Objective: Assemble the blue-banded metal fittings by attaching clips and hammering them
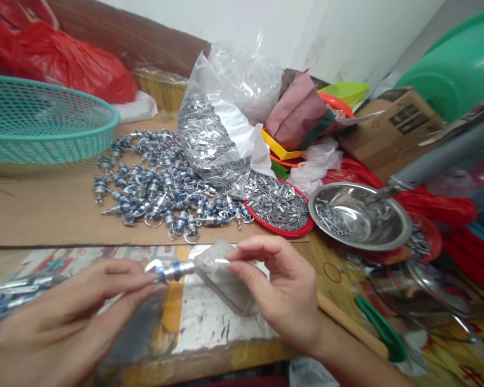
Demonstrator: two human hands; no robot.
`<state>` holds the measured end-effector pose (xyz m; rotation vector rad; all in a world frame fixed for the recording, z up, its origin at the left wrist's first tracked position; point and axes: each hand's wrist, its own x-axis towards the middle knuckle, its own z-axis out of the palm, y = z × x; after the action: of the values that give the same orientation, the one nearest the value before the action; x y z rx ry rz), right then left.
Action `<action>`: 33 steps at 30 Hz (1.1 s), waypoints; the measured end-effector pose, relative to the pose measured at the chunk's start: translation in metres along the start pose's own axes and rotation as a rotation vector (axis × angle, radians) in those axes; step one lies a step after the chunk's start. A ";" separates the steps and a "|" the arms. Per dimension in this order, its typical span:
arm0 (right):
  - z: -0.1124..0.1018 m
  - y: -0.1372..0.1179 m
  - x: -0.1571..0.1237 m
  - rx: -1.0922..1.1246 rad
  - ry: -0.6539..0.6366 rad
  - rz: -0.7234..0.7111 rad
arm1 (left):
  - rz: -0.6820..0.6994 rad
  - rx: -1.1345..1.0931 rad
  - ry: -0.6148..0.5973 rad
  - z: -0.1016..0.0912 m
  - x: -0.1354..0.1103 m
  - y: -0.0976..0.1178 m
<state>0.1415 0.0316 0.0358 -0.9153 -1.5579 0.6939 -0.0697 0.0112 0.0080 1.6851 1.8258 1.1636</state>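
Observation:
My left hand [76, 312] pinches a small silver metal part with blue rings [172, 270] at its ring end. My right hand [280, 287] holds a small clear plastic bag [221, 277] by its mouth, with the part's tip at the opening. Both hands hover low over the near edge of the table. A pile of the same silver and blue parts [161, 185] lies on cardboard behind the hands.
A teal mesh basket [40, 121] stands at the left. A large clear bag of small metal pieces [213, 134] spills onto a red tray [278, 207]. A steel bowl [358, 215] sits at the right, a green basin [455, 67] behind it. More parts [12, 293] lie by my left wrist.

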 end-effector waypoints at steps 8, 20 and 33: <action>0.003 -0.010 -0.011 0.009 -0.124 0.043 | -0.060 -0.304 -0.095 0.027 -0.008 0.037; -0.020 -0.005 -0.027 -0.338 -0.254 -0.373 | 0.037 -0.375 -0.328 0.022 -0.005 0.041; -0.029 -0.006 -0.031 -0.451 -0.309 -0.460 | -0.068 -0.429 -0.505 0.020 -0.006 0.037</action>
<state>0.1700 0.0007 0.0304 -0.7446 -2.1627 0.1548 -0.0300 0.0090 0.0239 1.4786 1.2147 0.9100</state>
